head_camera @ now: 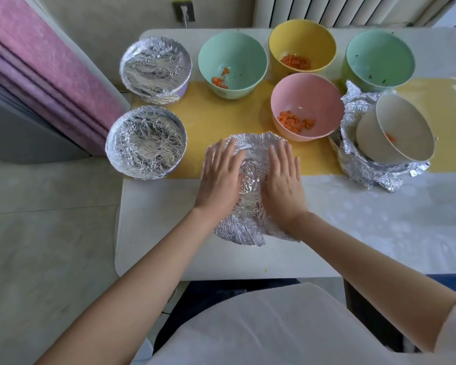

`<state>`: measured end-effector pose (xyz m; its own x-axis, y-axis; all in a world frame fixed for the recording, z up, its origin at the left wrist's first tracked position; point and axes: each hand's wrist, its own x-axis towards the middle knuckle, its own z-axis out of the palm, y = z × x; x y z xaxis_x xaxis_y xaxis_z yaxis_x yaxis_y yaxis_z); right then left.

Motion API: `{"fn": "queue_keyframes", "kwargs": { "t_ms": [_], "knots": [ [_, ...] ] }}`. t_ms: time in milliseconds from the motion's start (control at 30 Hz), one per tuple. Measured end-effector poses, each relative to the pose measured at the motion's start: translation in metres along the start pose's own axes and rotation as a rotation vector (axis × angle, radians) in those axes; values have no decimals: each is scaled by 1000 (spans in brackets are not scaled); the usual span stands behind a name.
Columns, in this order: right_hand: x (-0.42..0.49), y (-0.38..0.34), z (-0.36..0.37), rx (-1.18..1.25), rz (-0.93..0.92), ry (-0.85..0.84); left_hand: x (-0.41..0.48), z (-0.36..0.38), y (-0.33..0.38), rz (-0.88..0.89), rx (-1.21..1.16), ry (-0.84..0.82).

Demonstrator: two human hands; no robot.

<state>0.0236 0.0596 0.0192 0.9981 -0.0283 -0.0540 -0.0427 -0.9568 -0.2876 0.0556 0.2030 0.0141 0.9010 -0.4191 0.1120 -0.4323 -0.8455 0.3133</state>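
Note:
A crumpled sheet of aluminium foil (250, 185) lies flat on the white table (353, 219), half on the yellow mat (208, 111). My left hand (220, 177) presses on its left part with straight fingers. My right hand (283, 183) presses on its right part the same way. Two bowls covered with foil stand at the left: one at the back (155, 69), one nearer (146, 142). A pink bowl (307, 106) with chopped carrot stands just beyond the foil sheet.
At the back stand a green bowl (233, 64) and a yellow bowl (302, 47), both with carrot pieces, and another green bowl (379, 60). A white bowl (398, 133) lies tilted on loose foil (366, 164) at the right. A pink folded mattress (37, 67) leans at the left.

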Motion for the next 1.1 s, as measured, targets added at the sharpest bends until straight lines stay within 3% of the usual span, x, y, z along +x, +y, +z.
{"fn": "queue_keyframes", "kwargs": {
  "t_ms": [133, 233, 367, 467, 733, 833, 1100],
  "knots": [
    [8, 10, -10, 345, 247, -23, 8, -8, -6, -316, -117, 82],
    [12, 18, -13, 288, 231, -39, 10, -12, -11, -444, -150, 97],
    [14, 23, -16, 282, 202, 94, 14, -19, -17, -528, -144, 92],
    [15, 23, -24, 463, 246, 88, 17, -31, -19, -503, -200, 55],
    [16, 24, -45, 756, 201, -98, 17, -65, -15, -577, -835, -25],
    [12, 27, -48, 891, 213, -145, 14, -64, -21, -611, -909, -64],
    [5, 37, -58, 886, 151, -299, 7, -63, -12, -570, -964, -121]
  ]
}}
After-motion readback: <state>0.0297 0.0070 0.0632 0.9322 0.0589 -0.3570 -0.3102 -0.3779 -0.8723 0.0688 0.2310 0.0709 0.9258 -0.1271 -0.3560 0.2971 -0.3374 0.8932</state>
